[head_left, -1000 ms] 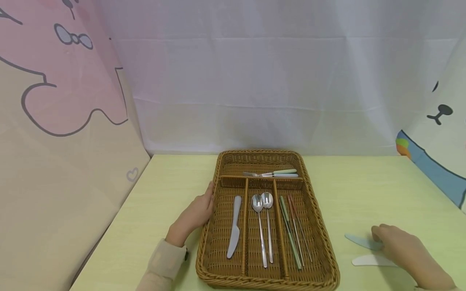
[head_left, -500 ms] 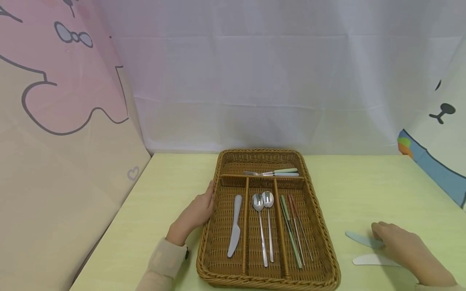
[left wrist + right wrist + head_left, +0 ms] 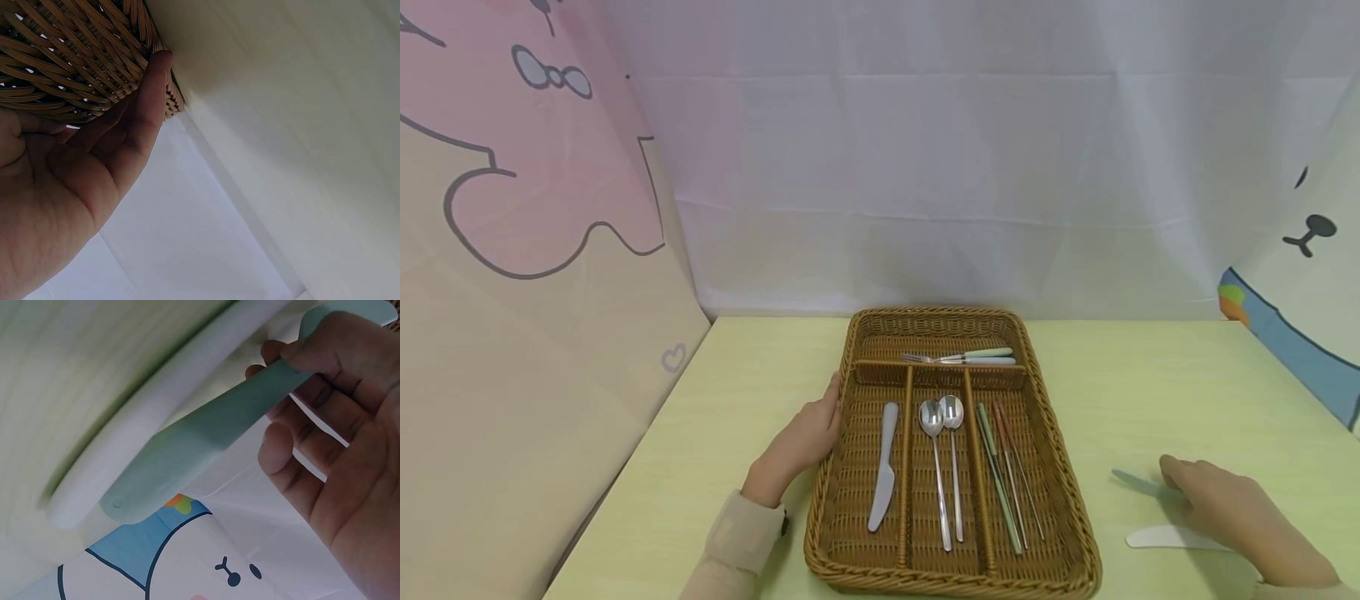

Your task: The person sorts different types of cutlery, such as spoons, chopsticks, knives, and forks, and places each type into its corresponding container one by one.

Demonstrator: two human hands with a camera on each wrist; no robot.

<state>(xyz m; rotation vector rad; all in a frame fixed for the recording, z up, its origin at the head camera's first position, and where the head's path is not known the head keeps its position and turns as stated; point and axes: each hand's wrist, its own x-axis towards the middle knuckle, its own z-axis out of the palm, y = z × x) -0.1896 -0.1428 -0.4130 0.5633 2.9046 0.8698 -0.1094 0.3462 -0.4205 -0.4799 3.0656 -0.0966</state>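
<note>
At the right of the head view my right hand [image 3: 1232, 508] pinches a pale green table knife [image 3: 1135, 480] between thumb and fingers. In the right wrist view the knife's handle [image 3: 181, 462] slants down and left from the fingers. A white knife [image 3: 1172, 537] lies on the table just below it. My left hand [image 3: 797, 442] rests against the left side of a brown wicker cutlery tray [image 3: 1081, 508], its fingers extended along the woven wall. A grey knife [image 3: 883, 467] lies in the tray's left compartment.
Two spoons [image 3: 942, 417] lie in the tray's middle compartment, and green and red-brown chopsticks [image 3: 1000, 467] in the right one. Forks [image 3: 985, 357] lie across the back compartment. Cloth walls [image 3: 925, 167] surround the yellow table [image 3: 1135, 392] at the back and sides.
The green knife has tilted up in my right hand, its tip raised slightly. My left hand and the tray have stayed in place.
</note>
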